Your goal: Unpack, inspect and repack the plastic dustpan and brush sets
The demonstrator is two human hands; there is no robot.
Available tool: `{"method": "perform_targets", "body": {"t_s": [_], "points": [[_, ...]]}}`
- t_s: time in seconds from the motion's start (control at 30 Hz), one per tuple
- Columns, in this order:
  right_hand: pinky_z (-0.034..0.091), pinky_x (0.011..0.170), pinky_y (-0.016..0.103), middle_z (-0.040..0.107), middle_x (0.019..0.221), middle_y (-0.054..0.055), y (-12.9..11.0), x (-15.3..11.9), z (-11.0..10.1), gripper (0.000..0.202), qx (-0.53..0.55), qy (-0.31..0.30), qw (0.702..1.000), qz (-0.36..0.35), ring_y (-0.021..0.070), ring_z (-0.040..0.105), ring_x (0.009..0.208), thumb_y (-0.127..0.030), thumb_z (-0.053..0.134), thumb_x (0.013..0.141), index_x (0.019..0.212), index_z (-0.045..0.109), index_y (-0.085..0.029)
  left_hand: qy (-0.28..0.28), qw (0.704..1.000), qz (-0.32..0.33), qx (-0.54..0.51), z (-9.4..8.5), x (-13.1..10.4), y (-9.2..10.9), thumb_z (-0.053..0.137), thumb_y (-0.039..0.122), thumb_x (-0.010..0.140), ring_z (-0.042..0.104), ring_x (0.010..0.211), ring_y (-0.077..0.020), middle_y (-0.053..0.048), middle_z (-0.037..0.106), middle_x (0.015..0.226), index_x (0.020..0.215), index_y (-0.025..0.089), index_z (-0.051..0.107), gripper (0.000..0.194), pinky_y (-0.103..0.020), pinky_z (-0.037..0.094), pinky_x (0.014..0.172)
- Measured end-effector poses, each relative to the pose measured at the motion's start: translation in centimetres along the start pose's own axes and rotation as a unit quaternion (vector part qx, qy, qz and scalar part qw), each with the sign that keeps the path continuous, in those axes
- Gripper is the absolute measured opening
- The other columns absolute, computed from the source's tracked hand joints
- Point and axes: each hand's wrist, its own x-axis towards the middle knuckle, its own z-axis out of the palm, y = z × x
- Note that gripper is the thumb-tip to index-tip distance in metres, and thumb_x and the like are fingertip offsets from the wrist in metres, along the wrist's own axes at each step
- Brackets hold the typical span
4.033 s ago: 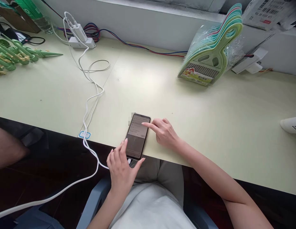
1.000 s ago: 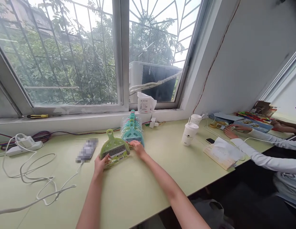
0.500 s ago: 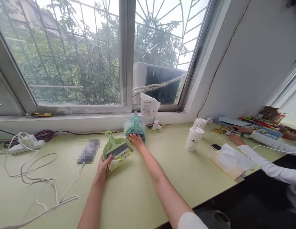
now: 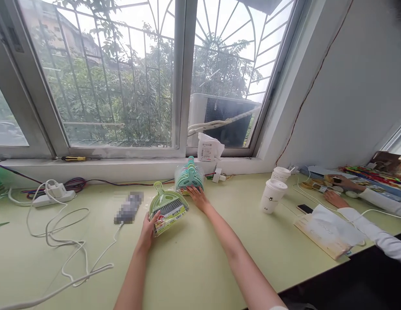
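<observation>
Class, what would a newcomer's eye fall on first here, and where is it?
Probably the large window, bright across the top of the view. Below it, the left hand holds a green dustpan set, and the right hand is at the wrapped teal stack just beyond. Two white cups stand farther right on the table.

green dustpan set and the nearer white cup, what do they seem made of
The green dustpan set looks like moulded plastic, smooth with a slight sheen, judging by its even colour and rounded handle; the shiny, see-through wrap is probably plastic film. The nearer white cup seems coated paper, perhaps plastic: its printed wall is smooth and fairly matte.
</observation>
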Motion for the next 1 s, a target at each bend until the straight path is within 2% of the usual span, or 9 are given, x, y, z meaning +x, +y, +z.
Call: {"method": "perform_targets", "body": {"t_s": [0.13,0.33,0.43,0.53,0.63,0.73,0.83,1.0], "points": [[0.017,0.116,0.047,0.03,0.151,0.001,0.9,-0.8,-0.9,0.056,0.001,0.014,1.0,0.024,0.021,0.025,0.14,-0.014,0.033,0.09,0.145,0.027,-0.025,-0.016,1.0,-0.002,-0.019,0.2,-0.1,0.0,0.071,0.043,0.07,0.068,0.09,-0.0247,-0.01,0.065,0.114,0.126,0.025,0.046,0.064,-0.035,0.056,0.075],[0.013,0.117,0.044,0.036,0.148,0.002,0.8,-0.7,-1.1,0.051,0.009,0.044,0.998,0.034,0.0204,0.028,0.138,-0.021,0.037,0.091,0.142,0.034,-0.025,-0.014,1.0,-0.006,-0.023,0.1,-0.1,-0.1,0.072,0.041,0.07,0.068,0.088,-0.0248,-0.01,0.066,0.11,0.126,0.024,0.046,0.065,-0.035,0.057,0.074],[0.01,0.118,0.046,0.034,0.148,0.003,0.1,-0.8,-1.7,0.052,0.0,0.063,0.998,0.027,0.0201,0.028,0.139,-0.024,0.035,0.093,0.144,0.029,-0.024,-0.004,1.0,-0.014,-0.008,-0.1,0.3,-0.4,0.073,0.041,0.069,0.068,0.089,-0.0244,-0.01,0.066,0.11,0.126,0.024,0.045,0.066,-0.033,0.057,0.072],[0.002,0.117,0.051,0.029,0.15,0.002,-1.0,-1.8,-3.1,0.053,-0.012,0.069,0.997,0.03,0.0192,0.022,0.141,-0.025,0.032,0.095,0.147,0.02,-0.026,-0.015,1.0,-0.009,-0.011,-0.1,0.4,-0.6,0.073,0.041,0.069,0.069,0.087,-0.0241,-0.009,0.066,0.109,0.124,0.024,0.046,0.063,-0.033,0.057,0.07],[-0.002,0.115,0.056,0.026,0.151,-0.001,-2.1,-3.2,-4.6,0.053,-0.014,0.056,0.997,0.046,0.0202,0.015,0.143,-0.028,0.03,0.095,0.146,0.017,-0.031,-0.014,1.0,-0.007,-0.015,0.1,0.3,-0.5,0.073,0.04,0.069,0.069,0.082,-0.0235,-0.009,0.067,0.106,0.119,0.023,0.048,0.058,-0.033,0.057,0.067],[-0.004,0.115,0.055,0.026,0.151,-0.005,-2.5,-4.1,-5.2,0.051,0.005,0.015,0.998,0.063,0.0216,0.013,0.143,-0.032,0.03,0.095,0.145,0.021,-0.036,-0.009,1.0,-0.01,-0.014,0.4,0.0,-0.4,0.073,0.039,0.069,0.069,0.081,-0.0225,-0.008,0.067,0.105,0.115,0.023,0.05,0.055,-0.032,0.058,0.066],[-0.008,0.113,0.055,0.026,0.151,-0.002,-2.2,-3.6,-4.6,0.05,0.03,-0.034,0.995,0.091,0.0224,0.018,0.142,-0.035,0.031,0.095,0.144,0.025,-0.033,-0.006,1.0,-0.011,-0.001,0.6,-0.2,-0.4,0.074,0.039,0.068,0.069,0.079,-0.0219,-0.008,0.067,0.103,0.116,0.023,0.05,0.056,-0.03,0.057,0.064],[-0.005,0.11,0.065,0.029,0.15,0.002,-1.8,-1.4,-3.3,0.046,0.05,-0.044,0.984,0.165,0.0271,0.021,0.141,-0.033,0.029,0.095,0.14,0.037,-0.028,-0.012,1.0,-0.007,0.008,0.6,-0.3,-0.8,0.075,0.038,0.067,0.069,0.077,-0.0204,-0.008,0.068,0.1,0.116,0.022,0.051,0.057,-0.029,0.057,0.065]]}}
